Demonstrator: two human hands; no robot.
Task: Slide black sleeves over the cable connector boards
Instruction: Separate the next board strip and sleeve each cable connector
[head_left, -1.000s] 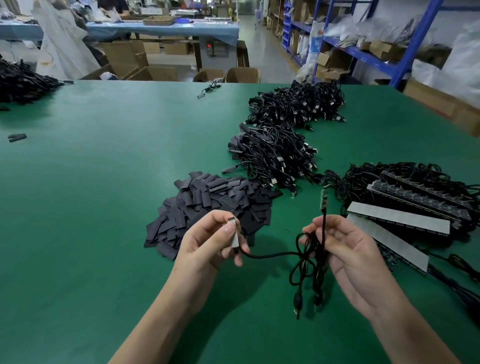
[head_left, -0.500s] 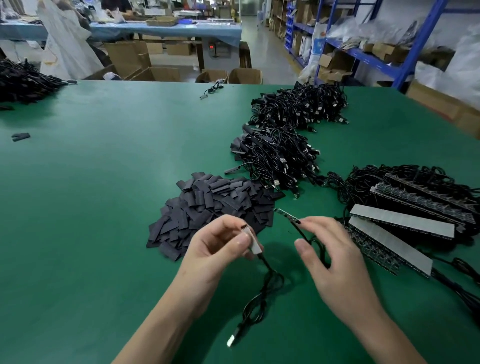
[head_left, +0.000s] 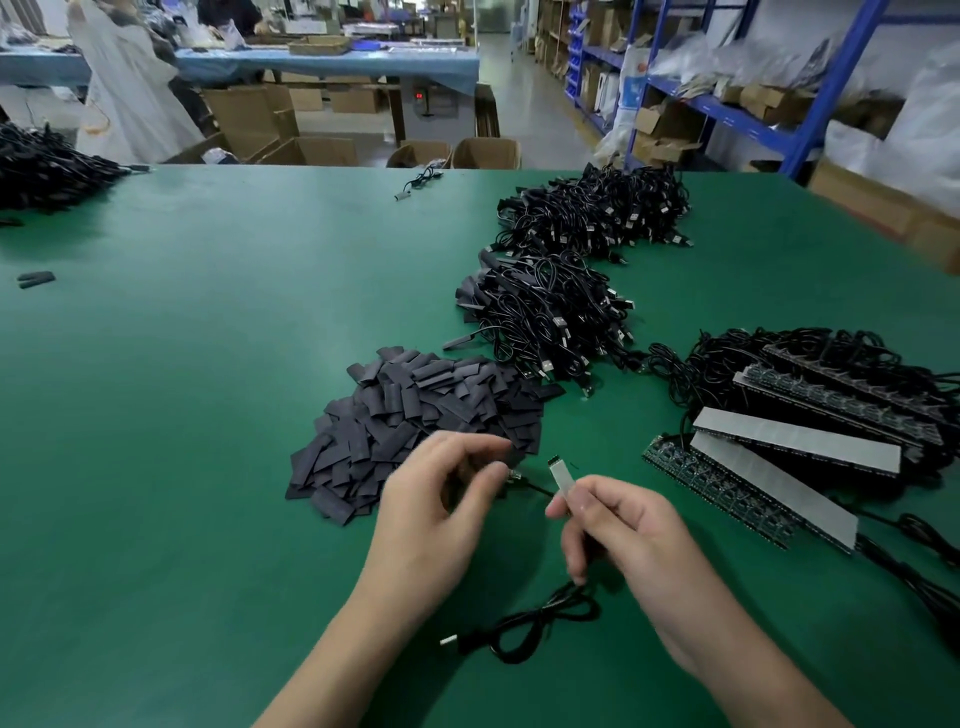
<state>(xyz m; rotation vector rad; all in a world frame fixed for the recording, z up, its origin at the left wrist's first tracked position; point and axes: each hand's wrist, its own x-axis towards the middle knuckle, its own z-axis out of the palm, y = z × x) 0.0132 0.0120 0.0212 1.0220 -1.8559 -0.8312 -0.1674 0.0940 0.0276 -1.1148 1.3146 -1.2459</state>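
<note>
A pile of flat black sleeves (head_left: 421, 415) lies on the green table (head_left: 208, 415), just beyond my hands. My right hand (head_left: 628, 540) pinches a small white connector board (head_left: 561, 474) between thumb and forefinger, its free end pointing up and away. Its black cable (head_left: 535, 621) loops down onto the table and ends in a USB plug (head_left: 450, 640). My left hand (head_left: 441, 514) hovers at the near edge of the sleeve pile with curled fingers. It pinches the end of a second connector board (head_left: 514, 475), whose thin cable runs toward my right hand.
Two heaps of black USB cables (head_left: 545, 317) (head_left: 597, 213) lie beyond the sleeves. Long board strips with tangled cables (head_left: 795, 441) sit at the right. Another cable heap (head_left: 41, 166) is far left, with a loose cable (head_left: 421, 182) at the far edge. Boxes and shelving stand behind.
My right hand has turned and now holds its board upright by thumb and forefinger. The cable's loop and USB plug have dropped onto the table. My left hand has moved closer to the sleeve pile.
</note>
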